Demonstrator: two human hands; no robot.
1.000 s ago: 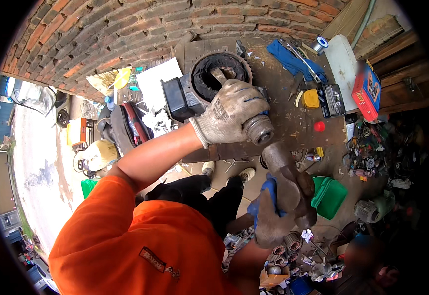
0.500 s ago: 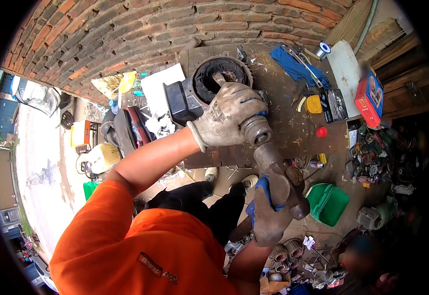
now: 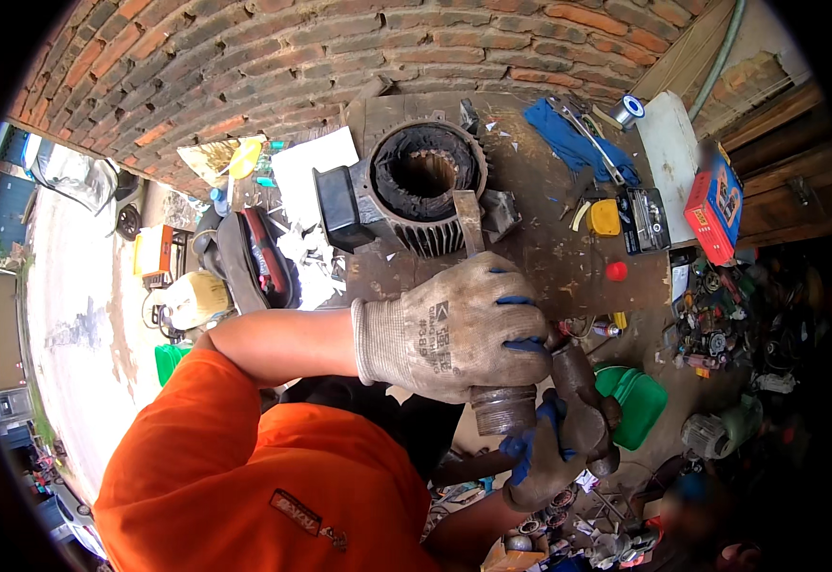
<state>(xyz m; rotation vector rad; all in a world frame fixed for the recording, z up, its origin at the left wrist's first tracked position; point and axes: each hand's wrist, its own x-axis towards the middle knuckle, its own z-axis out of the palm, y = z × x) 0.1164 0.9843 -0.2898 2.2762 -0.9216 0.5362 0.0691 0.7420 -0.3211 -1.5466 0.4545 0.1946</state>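
My gloved left hand (image 3: 454, 329) is closed around a metal tool with a flat bar (image 3: 468, 219) pointing up to the front rim of a finned motor housing (image 3: 416, 229) and a threaded cylindrical end (image 3: 503, 410) below the fist. The housing has a dark, ragged lining around its open bore and a black box on its left side. Just below and right of that hand, my right hand (image 3: 540, 467), in a grey and blue glove, grips a heavy sledgehammer (image 3: 583, 410).
The wooden bench (image 3: 568, 276) carries a blue cloth (image 3: 559, 138) with a long wrench, an open tool case (image 3: 647, 224), a red box (image 3: 711, 210) and paper. A brick wall (image 3: 387, 48) stands behind. A green bucket (image 3: 640, 405) and motor parts crowd the floor; someone blurred (image 3: 697, 505) is at lower right.
My left hand has moved down toward me, drawing the flat bar from the housing's bore to its front edge. My right hand and the hammer have shifted down and right.
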